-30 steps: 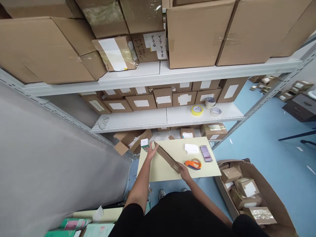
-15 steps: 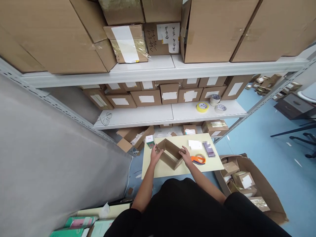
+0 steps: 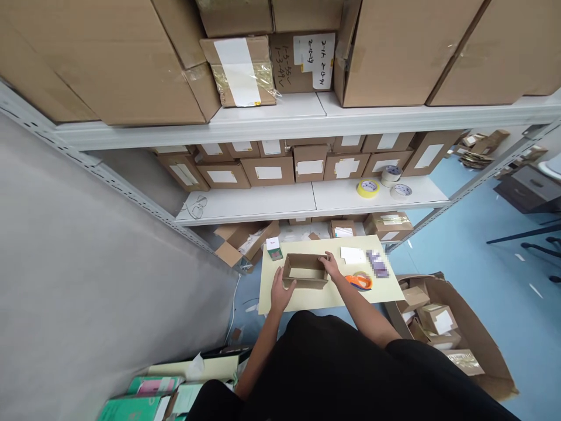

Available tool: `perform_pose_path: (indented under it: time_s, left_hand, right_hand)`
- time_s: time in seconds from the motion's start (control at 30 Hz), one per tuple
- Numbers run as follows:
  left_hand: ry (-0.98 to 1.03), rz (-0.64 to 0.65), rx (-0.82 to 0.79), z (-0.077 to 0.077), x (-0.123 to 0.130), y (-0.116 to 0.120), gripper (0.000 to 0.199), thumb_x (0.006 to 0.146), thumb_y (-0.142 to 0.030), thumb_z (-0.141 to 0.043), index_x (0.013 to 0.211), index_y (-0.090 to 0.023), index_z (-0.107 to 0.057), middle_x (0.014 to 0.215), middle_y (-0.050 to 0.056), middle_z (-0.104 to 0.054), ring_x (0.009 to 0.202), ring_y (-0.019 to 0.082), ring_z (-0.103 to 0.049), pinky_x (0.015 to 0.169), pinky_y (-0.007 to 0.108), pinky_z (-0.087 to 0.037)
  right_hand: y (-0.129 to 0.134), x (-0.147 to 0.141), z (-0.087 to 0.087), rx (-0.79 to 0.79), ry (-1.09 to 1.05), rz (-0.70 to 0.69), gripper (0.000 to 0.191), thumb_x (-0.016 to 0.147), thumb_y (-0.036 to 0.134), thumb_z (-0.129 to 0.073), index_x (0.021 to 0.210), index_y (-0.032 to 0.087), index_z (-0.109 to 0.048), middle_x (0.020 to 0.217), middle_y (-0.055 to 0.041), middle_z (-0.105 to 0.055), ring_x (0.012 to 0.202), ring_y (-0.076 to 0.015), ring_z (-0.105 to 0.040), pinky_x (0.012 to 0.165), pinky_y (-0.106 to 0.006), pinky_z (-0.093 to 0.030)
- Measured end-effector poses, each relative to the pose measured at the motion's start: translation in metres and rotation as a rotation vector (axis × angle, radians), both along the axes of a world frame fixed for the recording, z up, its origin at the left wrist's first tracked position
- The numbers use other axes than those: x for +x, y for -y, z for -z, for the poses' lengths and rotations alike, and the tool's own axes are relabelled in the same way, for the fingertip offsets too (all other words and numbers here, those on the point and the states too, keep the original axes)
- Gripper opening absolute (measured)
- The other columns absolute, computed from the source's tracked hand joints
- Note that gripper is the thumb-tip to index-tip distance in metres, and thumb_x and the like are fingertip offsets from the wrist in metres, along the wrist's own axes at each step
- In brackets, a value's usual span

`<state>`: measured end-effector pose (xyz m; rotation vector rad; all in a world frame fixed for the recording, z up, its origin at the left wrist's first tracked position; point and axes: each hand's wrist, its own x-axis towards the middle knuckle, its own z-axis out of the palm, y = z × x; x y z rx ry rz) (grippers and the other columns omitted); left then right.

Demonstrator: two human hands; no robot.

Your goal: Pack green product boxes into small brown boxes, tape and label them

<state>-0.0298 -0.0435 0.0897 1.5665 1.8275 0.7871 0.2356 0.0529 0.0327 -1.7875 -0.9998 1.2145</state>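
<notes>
A brown cardboard box point(image 3: 305, 283) stands on the pale yellow tabletop point(image 3: 307, 302), its top open and its walls squared into a rectangle. Through it shows a pale surface like the tabletop, so its bottom looks open too. My left hand point(image 3: 281, 291) holds the near left corner, thumb along the front wall and fingers up the left side. At the far right corner, my right hand point(image 3: 331, 266) grips the wall. Just beyond the box on the left is a small white and green box point(image 3: 274, 249). An orange tape dispenser point(image 3: 359, 282) lies right of my right hand.
White paper point(image 3: 353, 255) and a blurred purple item point(image 3: 377, 264) lie on the table's right. Shelves point(image 3: 263, 199) with boxes and tape rolls point(image 3: 368, 187) rise behind. A large carton point(image 3: 475, 316) of packed boxes stands at the right, a grey wall point(image 3: 109, 263) at the left.
The cardboard box has gone from a skewed diamond to a squared rectangle. My left hand has shifted down to its near left corner; my right hand stays on the right side.
</notes>
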Motion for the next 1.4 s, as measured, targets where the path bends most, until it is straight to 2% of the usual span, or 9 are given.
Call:
perform_pose_path:
  time_s: [0.23, 0.47, 0.6, 0.73, 0.83, 0.9, 1.0, 1.17, 1.4]
  left_hand:
    - [-0.145, 0.315, -0.05, -0.012, -0.008, -0.004, 0.056, 0.093, -0.038, -0.063, 0.149, -0.028, -0.059, 0.158, 0.004, -0.054, 0.146, 0.024, -0.051, 0.121, 0.039, -0.043]
    - [-0.206, 0.391, -0.148, -0.02, -0.003, -0.021, 0.04, 0.092, -0.036, -0.07, 0.131, -0.033, -0.072, 0.151, 0.002, -0.062, 0.142, 0.025, -0.056, 0.116, 0.038, -0.046]
    - [-0.231, 0.413, -0.209, -0.021, -0.007, -0.033, 0.027, 0.091, -0.036, -0.072, 0.118, -0.036, -0.078, 0.148, -0.002, -0.064, 0.134, 0.026, -0.062, 0.112, 0.037, -0.048]
    - [-0.223, 0.401, -0.239, -0.019, -0.008, -0.035, 0.026, 0.09, -0.042, -0.072, 0.114, -0.036, -0.079, 0.148, -0.001, -0.064, 0.134, 0.028, -0.062, 0.11, 0.038, -0.049]
    - [-0.215, 0.402, -0.226, -0.015, -0.008, -0.034, 0.026, 0.093, -0.044, -0.067, 0.116, -0.036, -0.078, 0.149, -0.003, -0.063, 0.134, 0.027, -0.062, 0.111, 0.038, -0.048]
    - [-0.21, 0.411, -0.2, -0.011, -0.009, -0.035, 0.023, 0.093, -0.044, -0.067, 0.113, -0.037, -0.078, 0.147, -0.003, -0.066, 0.131, 0.026, -0.064, 0.11, 0.036, -0.048]
    - [-0.23, 0.428, -0.178, -0.008, -0.011, -0.04, 0.021, 0.091, -0.042, -0.07, 0.11, -0.036, -0.078, 0.143, -0.001, -0.068, 0.127, 0.027, -0.067, 0.107, 0.035, -0.049]
    - [-0.258, 0.504, -0.185, -0.009, -0.016, -0.049, 0.034, 0.094, -0.041, -0.064, 0.126, -0.036, -0.074, 0.145, 0.001, -0.067, 0.129, 0.028, -0.065, 0.107, 0.036, -0.049]
    - [-0.279, 0.235, -0.134, -0.01, -0.004, -0.038, 0.064, 0.097, -0.051, -0.061, 0.156, -0.029, -0.05, 0.151, 0.012, -0.061, 0.127, 0.035, -0.064, 0.106, 0.043, -0.05]
  right_hand:
    - [-0.004, 0.006, 0.002, 0.051, -0.05, -0.172, 0.065, 0.077, 0.051, -0.068, 0.137, 0.024, -0.06, 0.116, -0.0056, -0.071, 0.105, -0.0239, -0.068, 0.095, -0.037, -0.054]
    - [-0.003, -0.002, -0.008, 0.022, 0.031, -0.122, 0.075, 0.071, 0.051, -0.08, 0.138, 0.026, -0.06, 0.119, -0.0058, -0.072, 0.106, -0.0261, -0.069, 0.099, -0.041, -0.054]
    - [0.014, 0.004, -0.021, 0.051, -0.039, -0.085, 0.073, 0.08, 0.059, -0.073, 0.143, 0.024, -0.059, 0.139, -0.0131, -0.066, 0.125, -0.0293, -0.064, 0.105, -0.042, -0.052]
    - [0.049, 0.015, -0.028, 0.229, 0.046, 0.044, 0.059, 0.09, 0.062, -0.06, 0.133, 0.022, -0.067, 0.138, -0.0141, -0.068, 0.13, -0.0321, -0.061, 0.109, -0.048, -0.05]
    - [0.075, 0.017, -0.031, 0.327, 0.074, -0.184, 0.057, 0.089, 0.057, -0.066, 0.138, 0.028, -0.066, 0.146, -0.0098, -0.065, 0.137, -0.0327, -0.057, 0.112, -0.053, -0.048]
    - [0.084, 0.014, -0.031, 0.364, 0.107, -0.346, 0.072, 0.08, 0.05, -0.077, 0.147, 0.031, -0.06, 0.155, -0.0074, -0.057, 0.144, -0.0331, -0.051, 0.118, -0.055, -0.042]
    - [0.085, 0.007, -0.031, 0.375, 0.206, -0.445, 0.082, 0.074, 0.042, -0.084, 0.15, 0.031, -0.058, 0.159, -0.0057, -0.053, 0.149, -0.0335, -0.044, 0.124, -0.056, -0.035]
    - [0.073, 0.007, -0.027, 0.334, 0.308, -0.497, 0.06, 0.083, 0.043, -0.079, 0.141, 0.03, -0.067, 0.154, -0.0038, -0.058, 0.148, -0.0348, -0.043, 0.122, -0.059, -0.038]
    - [0.07, 0.007, -0.026, 0.336, 0.346, -0.457, 0.047, 0.087, 0.042, -0.075, 0.132, 0.029, -0.073, 0.145, -0.0067, -0.066, 0.141, -0.0344, -0.048, 0.119, -0.056, -0.043]
